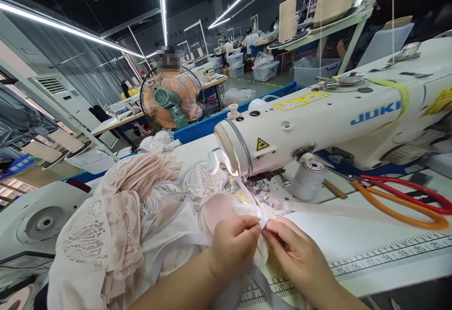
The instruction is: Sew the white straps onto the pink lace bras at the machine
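Both hands meet in front of the sewing machine (268, 131), pinching the edge of a pale lace bra (208, 180). My left hand (235, 242) is closed on its white edge, fingertips curled in. Close beside it, my right hand (294, 249) grips the same edge between thumb and fingers. The bra's cup lies just beyond the left hand, with part of the lace near the machine's needle area. A light-coloured strap hangs below the hands over the table's printed ruler (381, 258). The fingers hide the exact spot being held.
A heap of lace bras (102, 234) covers the table's left side. Red and orange handled scissors (402, 197) lie at the right, near a white thread spool (309, 178). Behind stands a large fan (171, 98); people sit at machines farther back.
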### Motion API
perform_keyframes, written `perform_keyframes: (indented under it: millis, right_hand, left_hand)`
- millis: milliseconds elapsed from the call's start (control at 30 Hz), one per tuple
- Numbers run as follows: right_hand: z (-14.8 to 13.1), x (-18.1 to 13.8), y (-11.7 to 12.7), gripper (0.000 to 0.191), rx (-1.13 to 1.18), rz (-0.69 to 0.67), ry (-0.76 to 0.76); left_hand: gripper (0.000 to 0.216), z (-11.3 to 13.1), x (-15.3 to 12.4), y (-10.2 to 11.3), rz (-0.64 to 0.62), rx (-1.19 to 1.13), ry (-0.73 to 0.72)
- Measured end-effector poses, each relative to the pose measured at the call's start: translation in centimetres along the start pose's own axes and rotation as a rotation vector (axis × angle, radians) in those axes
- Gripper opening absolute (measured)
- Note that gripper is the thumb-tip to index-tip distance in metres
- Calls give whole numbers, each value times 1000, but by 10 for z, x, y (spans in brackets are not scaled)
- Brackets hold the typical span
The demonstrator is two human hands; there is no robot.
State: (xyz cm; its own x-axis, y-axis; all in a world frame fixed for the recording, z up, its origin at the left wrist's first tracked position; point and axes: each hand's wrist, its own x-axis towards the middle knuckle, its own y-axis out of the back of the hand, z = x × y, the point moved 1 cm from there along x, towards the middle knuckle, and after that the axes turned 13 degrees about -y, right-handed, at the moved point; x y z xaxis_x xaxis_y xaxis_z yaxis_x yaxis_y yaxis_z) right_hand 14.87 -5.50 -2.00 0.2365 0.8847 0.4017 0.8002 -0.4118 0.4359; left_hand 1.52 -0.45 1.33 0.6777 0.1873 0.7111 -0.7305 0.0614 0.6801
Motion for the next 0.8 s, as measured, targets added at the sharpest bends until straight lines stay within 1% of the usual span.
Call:
perform_keyframes:
  millis: [133,367,533,800]
  right_hand:
    - [3,-1,-1,15,0,-13,-11]
    - [4,-3,-2,16,-23,-7,-14]
    - [2,-2,-1,15,-25,7,6]
    - [5,-4,-4,12,-38,-23,-2]
  left_hand:
    - [20,-1,-2,-1,-8,28,15]
    - [12,-2,-5,-4,106,-24,-45]
    - [11,-4,-5,-4,125,-50,-38]
    - [10,-4,-5,-4,164,-36,-12]
